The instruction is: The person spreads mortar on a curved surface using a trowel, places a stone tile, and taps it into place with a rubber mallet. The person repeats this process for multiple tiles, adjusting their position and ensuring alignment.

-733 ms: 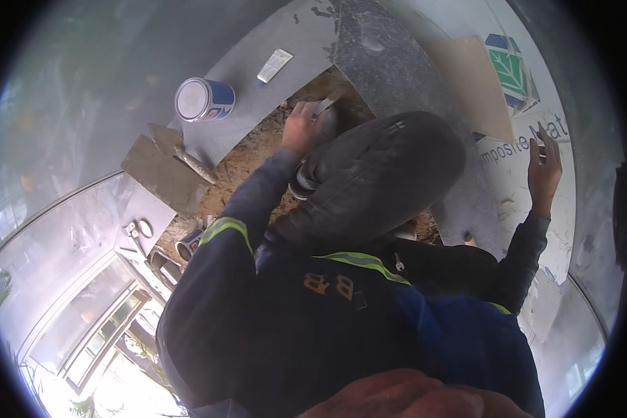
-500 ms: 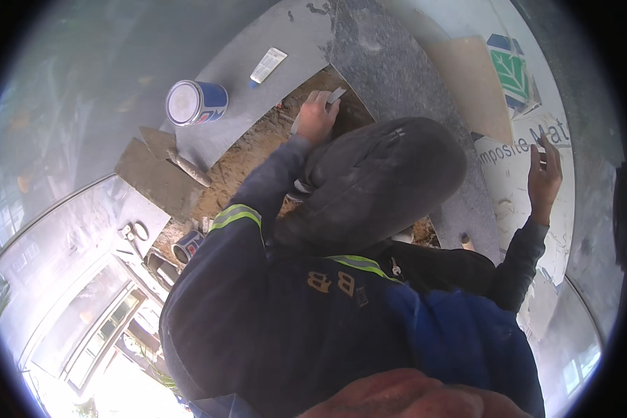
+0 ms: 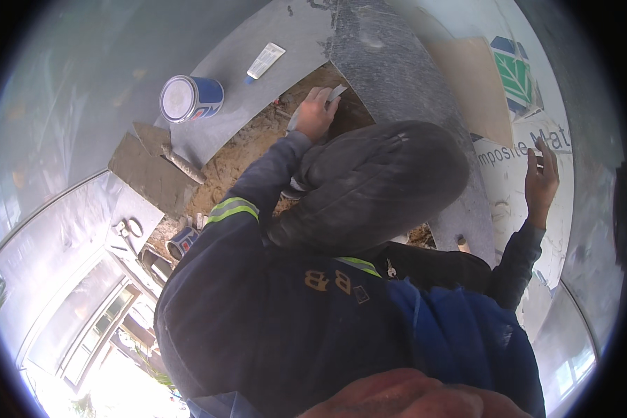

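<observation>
My left hand (image 3: 315, 113) is closed round a thin, flat grey strip (image 3: 338, 91). One end of the strip sticks out past the fingers; the palm hides its middle. The hand is over a sandy brown gap (image 3: 247, 153) between grey panels, just beyond my bent knee (image 3: 411, 157). Off to the right, my right hand (image 3: 542, 184) is raised above a white lettered board (image 3: 519, 209), fingers extended and apart, and nothing shows in it. Left of the gap, a blue and white tin (image 3: 191, 98) and a white tube with a blue cap (image 3: 265, 62) rest on a grey panel.
A trowel (image 3: 183, 164) lies on a grey-brown square board (image 3: 143, 174) at the left. Scissors (image 3: 128, 228) and a second blue tin (image 3: 182, 242) are nearer me. Right of the dark grey panel (image 3: 390, 63) lies a tan sheet (image 3: 470, 83). A short wooden handle (image 3: 462, 244) shows near my leg.
The view has shifted slightly, so the tin, tube and trowel appear a little further left and higher. Both hands keep nearly the same pose, the left still gripping the grey strip.
</observation>
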`<state>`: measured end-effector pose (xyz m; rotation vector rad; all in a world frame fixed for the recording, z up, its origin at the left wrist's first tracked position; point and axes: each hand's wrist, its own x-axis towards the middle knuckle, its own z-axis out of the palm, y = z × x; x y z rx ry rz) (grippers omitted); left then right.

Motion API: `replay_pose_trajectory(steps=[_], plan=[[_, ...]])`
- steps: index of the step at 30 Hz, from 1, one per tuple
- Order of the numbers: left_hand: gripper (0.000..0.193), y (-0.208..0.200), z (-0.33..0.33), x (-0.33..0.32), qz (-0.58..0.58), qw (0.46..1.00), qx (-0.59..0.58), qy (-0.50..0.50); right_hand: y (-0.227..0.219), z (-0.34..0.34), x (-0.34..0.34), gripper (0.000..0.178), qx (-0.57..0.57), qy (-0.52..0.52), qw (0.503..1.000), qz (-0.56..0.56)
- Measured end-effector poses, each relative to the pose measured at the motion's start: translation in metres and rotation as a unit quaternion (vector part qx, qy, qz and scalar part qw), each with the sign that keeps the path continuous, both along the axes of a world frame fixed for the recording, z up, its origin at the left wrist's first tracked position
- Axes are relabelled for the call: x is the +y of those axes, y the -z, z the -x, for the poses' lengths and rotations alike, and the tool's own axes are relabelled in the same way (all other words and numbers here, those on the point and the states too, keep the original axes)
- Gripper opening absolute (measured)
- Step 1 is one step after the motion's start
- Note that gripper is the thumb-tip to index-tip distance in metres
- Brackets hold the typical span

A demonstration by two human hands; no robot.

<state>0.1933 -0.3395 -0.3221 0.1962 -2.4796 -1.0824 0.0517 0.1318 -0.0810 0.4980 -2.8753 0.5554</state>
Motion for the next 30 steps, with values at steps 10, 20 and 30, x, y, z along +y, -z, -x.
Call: replay_pose_trajectory(steps=[10,20,30], plan=[[0.027,-0.007,-0.026,-0.004,0.012,0.989,-0.04,0.142,0.004,0.001,0.002,0.035,-0.012,-0.003,1.0,0.012],[0.025,0.005,0.003,0.023,-0.016,0.988,-0.02,0.152,0.012,0.005,-0.01,0.036,-0.028,-0.04,0.999,0.022],[0.027,0.007,-0.004,0.032,0.028,0.987,-0.044,0.149,0.016,0.001,-0.014,0.035,-0.03,-0.055,0.998,0.012]])
